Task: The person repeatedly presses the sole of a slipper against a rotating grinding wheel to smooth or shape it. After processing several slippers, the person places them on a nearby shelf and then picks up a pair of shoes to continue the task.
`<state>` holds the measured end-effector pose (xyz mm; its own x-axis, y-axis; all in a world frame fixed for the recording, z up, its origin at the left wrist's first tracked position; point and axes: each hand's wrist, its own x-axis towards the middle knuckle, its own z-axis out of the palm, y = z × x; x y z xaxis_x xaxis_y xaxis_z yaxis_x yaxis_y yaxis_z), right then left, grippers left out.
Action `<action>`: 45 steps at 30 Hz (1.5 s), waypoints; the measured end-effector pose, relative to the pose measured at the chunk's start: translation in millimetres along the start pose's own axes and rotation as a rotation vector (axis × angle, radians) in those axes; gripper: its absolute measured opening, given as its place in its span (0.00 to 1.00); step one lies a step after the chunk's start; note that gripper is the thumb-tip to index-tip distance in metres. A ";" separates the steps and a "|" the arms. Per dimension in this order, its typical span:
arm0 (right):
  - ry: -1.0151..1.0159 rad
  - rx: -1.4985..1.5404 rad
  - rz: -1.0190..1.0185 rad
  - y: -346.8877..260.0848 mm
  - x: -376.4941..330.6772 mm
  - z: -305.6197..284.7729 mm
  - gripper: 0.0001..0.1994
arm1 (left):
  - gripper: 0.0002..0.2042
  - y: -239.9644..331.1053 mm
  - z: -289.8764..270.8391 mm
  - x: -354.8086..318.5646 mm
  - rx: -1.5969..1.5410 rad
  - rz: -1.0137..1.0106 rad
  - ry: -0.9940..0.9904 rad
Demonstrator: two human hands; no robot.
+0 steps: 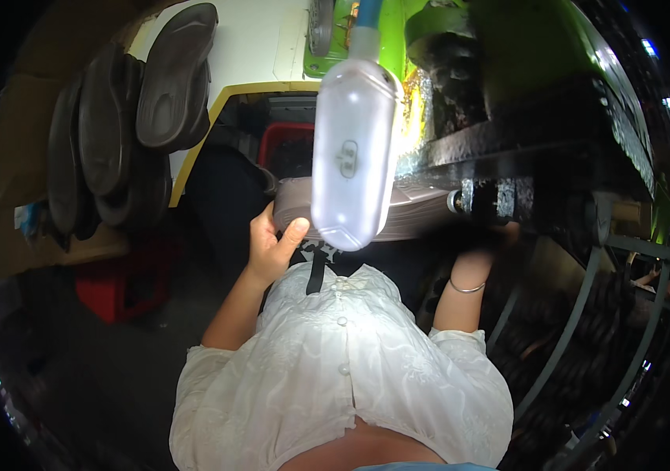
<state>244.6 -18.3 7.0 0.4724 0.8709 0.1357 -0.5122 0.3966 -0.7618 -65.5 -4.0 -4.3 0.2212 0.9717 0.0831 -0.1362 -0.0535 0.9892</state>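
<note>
My left hand (272, 243) grips the near left end of a pale grey shoe sole (410, 212) held flat in front of my chest. At the sole's right end, my right hand (500, 235) reaches up beside the dark roller of a green machine (523, 63); most of that hand is in shadow, with a thin bangle on the wrist. A white translucent capsule-shaped device (351, 153) hangs from above and hides the middle of the sole.
Several dark shoe soles (123, 125) stand stacked on a shelf at the left. A red crate (284, 145) sits behind the sole, another red box (119, 286) lower left. Curved metal guard rails (586, 330) run at the right.
</note>
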 end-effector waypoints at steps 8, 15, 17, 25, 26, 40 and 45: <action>0.371 0.452 0.295 31.5 -30.3 50.5 0.22 | 0.16 -4.0 -48.0 -19.5 -0.031 -0.089 0.049; -0.009 0.530 0.229 76.4 -54.8 48.5 0.23 | 0.17 -8.8 -82.9 -37.6 -0.012 -0.058 0.151; 0.023 0.494 0.242 76.2 -61.0 65.0 0.20 | 0.18 -10.6 -90.0 -38.7 -0.085 -0.077 0.147; -0.211 -0.045 0.350 58.8 -43.4 75.6 0.17 | 0.23 -31.3 -100.4 -30.1 0.071 -0.522 -0.205; -0.255 -0.149 0.361 54.8 -38.9 75.6 0.17 | 0.24 -41.2 -94.2 -27.6 0.160 -0.551 -0.333; -0.666 -0.529 0.372 -0.8 6.5 69.7 0.28 | 0.12 26.5 74.2 50.5 0.220 -0.050 -0.282; -0.932 -0.773 0.817 21.6 -45.5 -0.8 0.39 | 0.13 30.5 81.4 33.6 -0.086 -0.291 -0.133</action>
<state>212.6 -49.6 -16.2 -0.5351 0.7600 -0.3688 0.2426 -0.2799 -0.9289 16.4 8.3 38.5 0.3858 0.9047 -0.1807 -0.1291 0.2469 0.9604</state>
